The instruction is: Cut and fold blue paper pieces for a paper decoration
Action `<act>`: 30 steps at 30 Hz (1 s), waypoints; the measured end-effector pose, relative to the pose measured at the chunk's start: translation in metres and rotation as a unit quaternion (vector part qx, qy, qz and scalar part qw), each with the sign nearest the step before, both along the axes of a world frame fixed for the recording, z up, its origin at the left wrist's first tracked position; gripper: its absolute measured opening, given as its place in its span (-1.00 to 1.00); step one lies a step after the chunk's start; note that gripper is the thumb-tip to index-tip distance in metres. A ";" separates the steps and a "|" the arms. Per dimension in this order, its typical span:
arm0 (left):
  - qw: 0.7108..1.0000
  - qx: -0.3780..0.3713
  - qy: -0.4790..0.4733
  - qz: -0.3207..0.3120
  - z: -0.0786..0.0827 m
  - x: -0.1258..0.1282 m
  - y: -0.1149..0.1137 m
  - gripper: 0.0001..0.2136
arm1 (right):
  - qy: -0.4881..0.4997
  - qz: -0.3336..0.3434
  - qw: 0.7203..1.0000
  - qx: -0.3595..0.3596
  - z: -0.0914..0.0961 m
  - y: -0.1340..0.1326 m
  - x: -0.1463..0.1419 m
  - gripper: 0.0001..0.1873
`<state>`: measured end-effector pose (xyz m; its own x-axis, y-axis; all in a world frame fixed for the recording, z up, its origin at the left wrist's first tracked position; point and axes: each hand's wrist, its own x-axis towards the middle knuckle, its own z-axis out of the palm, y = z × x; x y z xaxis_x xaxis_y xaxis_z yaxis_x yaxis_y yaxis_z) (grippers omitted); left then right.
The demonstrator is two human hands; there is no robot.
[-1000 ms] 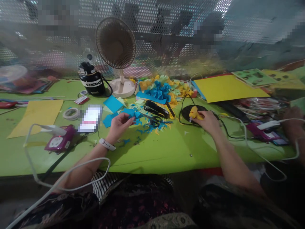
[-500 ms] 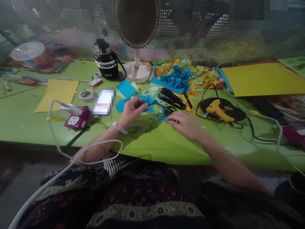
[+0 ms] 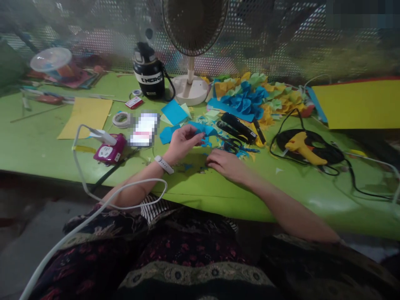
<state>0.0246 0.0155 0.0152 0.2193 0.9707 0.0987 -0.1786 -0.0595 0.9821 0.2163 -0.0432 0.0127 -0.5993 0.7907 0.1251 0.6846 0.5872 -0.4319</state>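
Note:
My left hand (image 3: 185,143), a white watch on its wrist, pinches a blue piece of paper (image 3: 204,128) just above the table. To its right, my right hand (image 3: 227,163) hovers low over the green tabletop with its fingers curled together. Whatever its fingertips may hold is hidden. Dark-handled scissors (image 3: 231,145) lie beyond the right hand, among small blue and yellow paper scraps. Behind them rests a black stapler (image 3: 239,127). Blue paper squares (image 3: 174,111) lie beyond the left hand.
Crumpled blue paper petals (image 3: 245,100) are heaped at the back with yellow and green ones. A yellow glue gun (image 3: 304,148) lies right. Left are a phone (image 3: 144,129), tape roll (image 3: 121,119) and purple power socket (image 3: 110,149). A fan (image 3: 191,89) and black bottle (image 3: 148,77) stand behind.
My right hand has moved left, closer to the left hand, and more of the scissors shows. The left hand keeps the blue paper. The whole view has shifted slightly.

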 end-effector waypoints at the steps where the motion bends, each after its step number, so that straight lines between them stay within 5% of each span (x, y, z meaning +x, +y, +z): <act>1: 1.000 -0.015 -0.004 -0.001 0.001 0.000 0.000 -0.69 | 0.021 -0.007 1.000 0.002 0.001 0.000 0.001 -0.84; 10: 0.975 -0.199 -0.082 -0.055 0.009 0.004 -0.013 -0.64 | 0.103 -0.150 0.963 0.201 0.010 -0.003 0.008 -0.79; 19: 0.975 -0.190 -0.082 -0.086 0.002 0.008 -0.017 -0.64 | 0.066 -0.145 0.961 0.225 0.007 -0.002 0.005 -0.77; 25: 0.982 -0.132 -0.099 -0.097 -0.007 0.008 -0.012 -0.55 | 0.133 -0.169 0.954 0.209 0.012 -0.004 0.005 -0.85; 30: 0.993 -0.063 -0.044 -0.088 -0.004 0.006 -0.014 -0.60 | 0.229 -0.237 0.942 0.058 0.022 -0.003 0.012 -0.86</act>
<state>0.0303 0.0019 0.0114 0.3831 0.9237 0.0057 -0.2602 0.1020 0.9602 0.2282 -0.0461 0.0342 -0.0447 0.9214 0.3860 0.6397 0.3231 -0.6974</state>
